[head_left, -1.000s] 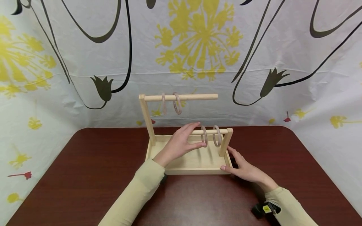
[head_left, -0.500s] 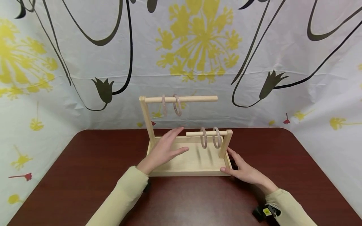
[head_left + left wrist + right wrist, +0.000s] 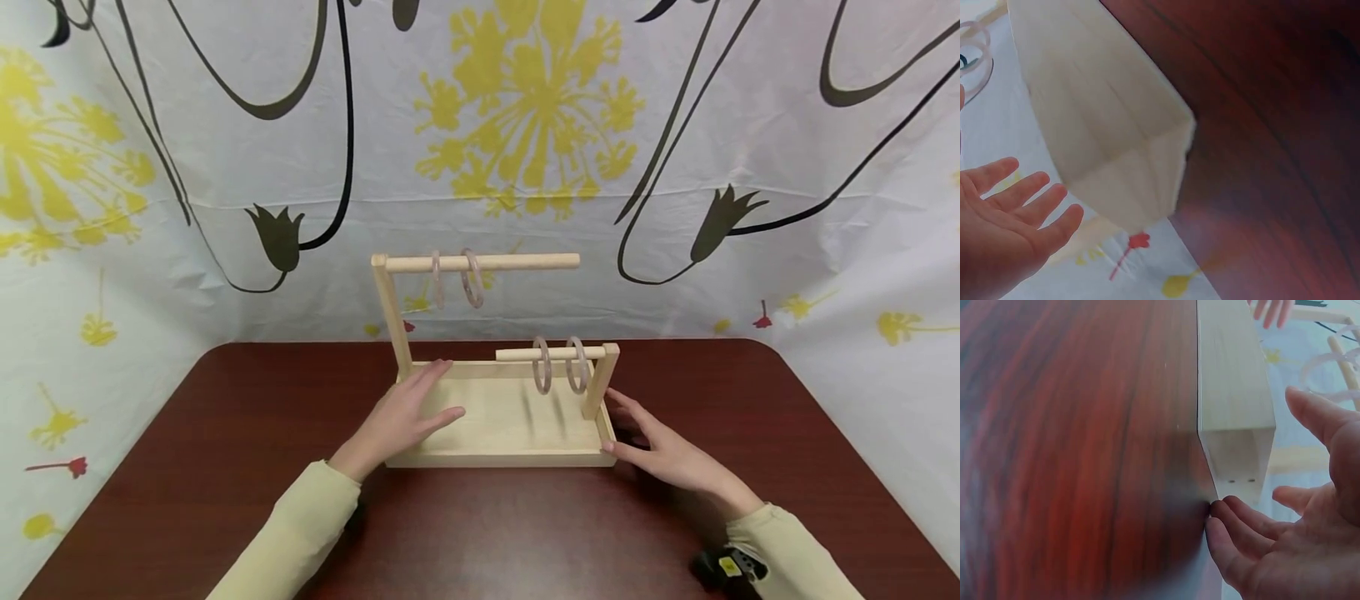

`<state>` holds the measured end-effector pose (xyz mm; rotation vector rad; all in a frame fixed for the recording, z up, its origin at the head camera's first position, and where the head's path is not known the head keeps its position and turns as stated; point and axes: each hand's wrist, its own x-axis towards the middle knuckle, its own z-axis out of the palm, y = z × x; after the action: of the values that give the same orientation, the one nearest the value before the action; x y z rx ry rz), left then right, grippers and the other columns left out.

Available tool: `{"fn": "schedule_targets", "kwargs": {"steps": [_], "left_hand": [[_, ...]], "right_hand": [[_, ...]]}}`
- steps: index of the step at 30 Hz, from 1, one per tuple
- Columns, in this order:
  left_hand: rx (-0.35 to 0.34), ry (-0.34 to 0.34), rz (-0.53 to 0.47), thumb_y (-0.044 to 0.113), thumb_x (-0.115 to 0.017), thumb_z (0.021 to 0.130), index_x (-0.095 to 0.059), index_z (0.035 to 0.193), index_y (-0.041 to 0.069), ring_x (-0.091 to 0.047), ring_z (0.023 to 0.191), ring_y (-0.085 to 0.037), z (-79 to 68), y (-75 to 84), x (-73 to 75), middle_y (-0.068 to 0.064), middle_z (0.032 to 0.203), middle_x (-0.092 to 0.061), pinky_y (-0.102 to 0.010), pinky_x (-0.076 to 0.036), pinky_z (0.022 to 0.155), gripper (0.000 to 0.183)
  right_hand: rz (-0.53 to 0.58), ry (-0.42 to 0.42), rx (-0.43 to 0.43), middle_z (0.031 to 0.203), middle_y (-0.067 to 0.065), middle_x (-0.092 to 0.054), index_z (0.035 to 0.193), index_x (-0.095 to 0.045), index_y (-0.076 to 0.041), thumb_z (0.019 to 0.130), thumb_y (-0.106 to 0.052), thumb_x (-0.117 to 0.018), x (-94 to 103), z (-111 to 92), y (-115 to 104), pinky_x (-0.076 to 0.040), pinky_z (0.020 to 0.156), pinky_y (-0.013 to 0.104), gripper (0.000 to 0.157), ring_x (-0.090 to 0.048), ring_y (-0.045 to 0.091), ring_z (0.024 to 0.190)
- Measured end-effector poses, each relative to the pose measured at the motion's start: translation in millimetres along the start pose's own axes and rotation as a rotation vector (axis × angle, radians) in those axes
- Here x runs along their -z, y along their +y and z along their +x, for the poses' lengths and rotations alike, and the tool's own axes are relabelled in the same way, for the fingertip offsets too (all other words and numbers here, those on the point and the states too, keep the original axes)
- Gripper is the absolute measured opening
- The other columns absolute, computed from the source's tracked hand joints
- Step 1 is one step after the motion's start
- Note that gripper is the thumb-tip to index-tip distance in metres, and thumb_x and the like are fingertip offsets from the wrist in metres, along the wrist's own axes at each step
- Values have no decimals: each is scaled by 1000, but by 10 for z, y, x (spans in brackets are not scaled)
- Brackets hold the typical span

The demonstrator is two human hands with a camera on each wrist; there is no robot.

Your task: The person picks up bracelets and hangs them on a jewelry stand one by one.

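A pale wooden jewelry stand has a shallow tray point(image 3: 495, 458) as its base. Two pinkish translucent bangles, a left one point(image 3: 542, 367) and a right one point(image 3: 577, 367), hang from its short lower rod point(image 3: 517, 355). From the long upper rod point(image 3: 532, 262) hang two more, one bangle point(image 3: 438, 283) near the post and another point(image 3: 472, 279) beside it. My left hand point(image 3: 393, 422), fingers extended and holding nothing, is over the tray's left end. At the right end, my right hand point(image 3: 675, 458) has its thumb by the front corner; whether it touches is unclear.
The stand sits on a dark reddish-brown table point(image 3: 495, 533). Behind the table hangs a white cloth point(image 3: 480, 225) with flower prints. A tall post point(image 3: 392, 317) rises at the tray's left and a short post point(image 3: 601, 382) at its right.
My left hand has withdrawn leftward from the left bangle on the lower rod to the tray's left end. That bangle stays hanging. My right hand has shifted slightly right.
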<state>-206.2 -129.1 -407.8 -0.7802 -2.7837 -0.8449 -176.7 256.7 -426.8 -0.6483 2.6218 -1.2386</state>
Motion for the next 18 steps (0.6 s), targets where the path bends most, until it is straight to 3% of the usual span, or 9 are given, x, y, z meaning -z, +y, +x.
{"fn": "schedule_targets", "kwargs": {"steps": [11, 18], "left_hand": [[22, 13, -4, 44, -68, 89, -43, 146, 7, -41, 131, -36, -189, -195, 66, -14, 145, -44, -54, -37, 101, 72], [51, 6, 23, 43, -67, 90, -44, 144, 3, -42, 131, -36, -332, -314, 141, -17, 143, -45, -54, -38, 100, 72]], "right_hand": [[-211, 66, 9, 132, 26, -46, 145, -35, 4, 91, -27, -69, 187, -78, 16, -45, 88, 53, 71, -52, 40, 112], [-338, 75, -2, 136, 27, -42, 147, -34, -1, 91, -32, -69, 349, -106, 39, -40, 91, 58, 73, -45, 42, 121]]}}
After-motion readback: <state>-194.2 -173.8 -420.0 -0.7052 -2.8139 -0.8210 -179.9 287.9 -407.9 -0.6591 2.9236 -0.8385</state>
